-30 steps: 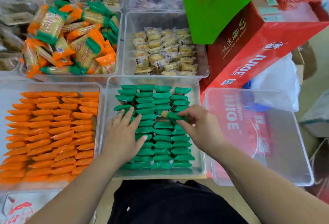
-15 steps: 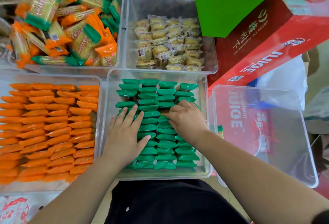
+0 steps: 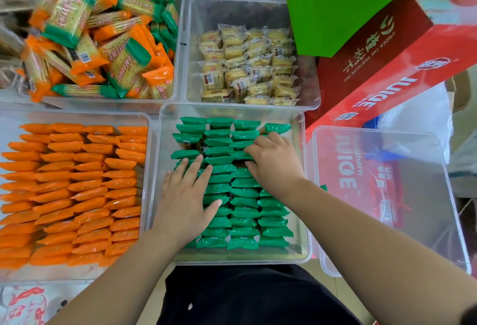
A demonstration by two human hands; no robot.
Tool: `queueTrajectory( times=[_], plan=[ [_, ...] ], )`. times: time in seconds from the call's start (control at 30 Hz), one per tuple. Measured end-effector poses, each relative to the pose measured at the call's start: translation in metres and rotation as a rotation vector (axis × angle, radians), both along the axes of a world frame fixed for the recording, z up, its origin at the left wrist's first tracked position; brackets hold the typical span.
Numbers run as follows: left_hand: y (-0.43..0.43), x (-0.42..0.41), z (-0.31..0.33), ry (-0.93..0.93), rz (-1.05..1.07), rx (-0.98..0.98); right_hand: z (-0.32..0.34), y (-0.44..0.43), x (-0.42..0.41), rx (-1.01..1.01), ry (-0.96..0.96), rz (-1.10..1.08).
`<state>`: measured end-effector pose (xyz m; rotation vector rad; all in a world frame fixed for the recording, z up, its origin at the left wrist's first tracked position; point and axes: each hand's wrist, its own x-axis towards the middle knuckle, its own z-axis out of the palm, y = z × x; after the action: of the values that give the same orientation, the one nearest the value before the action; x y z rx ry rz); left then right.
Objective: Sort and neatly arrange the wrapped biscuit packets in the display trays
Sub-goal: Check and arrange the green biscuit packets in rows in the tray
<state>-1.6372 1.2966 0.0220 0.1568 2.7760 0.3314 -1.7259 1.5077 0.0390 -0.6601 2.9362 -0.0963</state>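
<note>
Green packets (image 3: 244,231) are lining the clear tray (image 3: 300,250) — the left hand (image 3: 185,203) is pressing them with flat fingers; the right hand (image 3: 276,167) is curling fingers among them, grip unclear.

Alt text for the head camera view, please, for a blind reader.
Both hands rest on neat rows of green biscuit packets in a clear tray: the left hand lies flat on them, the right hand touches them with bent fingers. Orange packets lie in rows to the left; mixed packets are heaped behind.
</note>
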Motion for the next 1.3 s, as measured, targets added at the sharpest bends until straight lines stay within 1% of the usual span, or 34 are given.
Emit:
queueTrajectory(
  times=[0.07, 0.17, 0.23, 0.3, 0.43, 0.53, 0.6, 0.73, 0.83, 0.9, 0.93, 1.03, 1.13, 1.23, 1.3],
  plan=[
    [0.001, 0.000, 0.001, -0.008, 0.006, 0.001, 0.001, -0.005, -0.004, 0.070, -0.059, 0.005],
    [0.002, 0.001, 0.003, -0.001, 0.025, 0.011, -0.001, -0.010, -0.008, 0.118, -0.012, 0.008],
    [0.003, 0.002, 0.006, 0.014, 0.037, 0.020, 0.001, -0.011, -0.010, 0.112, 0.008, -0.003],
    [0.006, 0.003, 0.010, 0.015, 0.049, 0.030, 0.007, -0.006, -0.011, 0.096, 0.079, -0.025],
    [0.015, 0.008, 0.024, 0.044, 0.115, 0.111, 0.029, 0.015, 0.000, -0.064, 0.200, -0.066],
    [0.025, 0.014, 0.042, 0.089, 0.179, 0.221, 0.053, 0.035, 0.018, -0.230, 0.220, -0.105],
    [0.035, 0.020, 0.056, 0.064, 0.249, 0.336, 0.068, 0.050, 0.035, -0.363, 0.213, -0.152],
    [0.059, 0.035, 0.084, -0.089, 0.477, 0.636, 0.096, 0.078, 0.080, -0.648, 0.083, -0.310],
    [0.078, 0.047, 0.103, -0.204, 0.623, 0.874, 0.113, 0.093, 0.113, -0.890, -0.158, -0.506],
    [0.091, 0.057, 0.116, -0.212, 0.685, 0.992, 0.119, 0.102, 0.130, -1.051, -0.329, -0.591],
    [0.097, 0.062, 0.124, -0.193, 0.717, 1.034, 0.122, 0.106, 0.136, -1.101, -0.376, -0.610],
    [0.112, 0.074, 0.147, -0.079, 0.817, 1.114, 0.135, 0.117, 0.149, -1.210, -0.483, -0.633],
    [0.120, 0.083, 0.165, -0.005, 0.806, 1.132, 0.140, 0.128, 0.158, -1.302, -0.547, -0.689],
    [0.124, 0.091, 0.176, -0.002, 0.779, 1.132, 0.137, 0.135, 0.165, -1.376, -0.594, -0.727],
    [0.126, 0.094, 0.182, -0.032, 0.790, 1.160, 0.134, 0.138, 0.167, -1.445, -0.666, -0.734]
  ],
)
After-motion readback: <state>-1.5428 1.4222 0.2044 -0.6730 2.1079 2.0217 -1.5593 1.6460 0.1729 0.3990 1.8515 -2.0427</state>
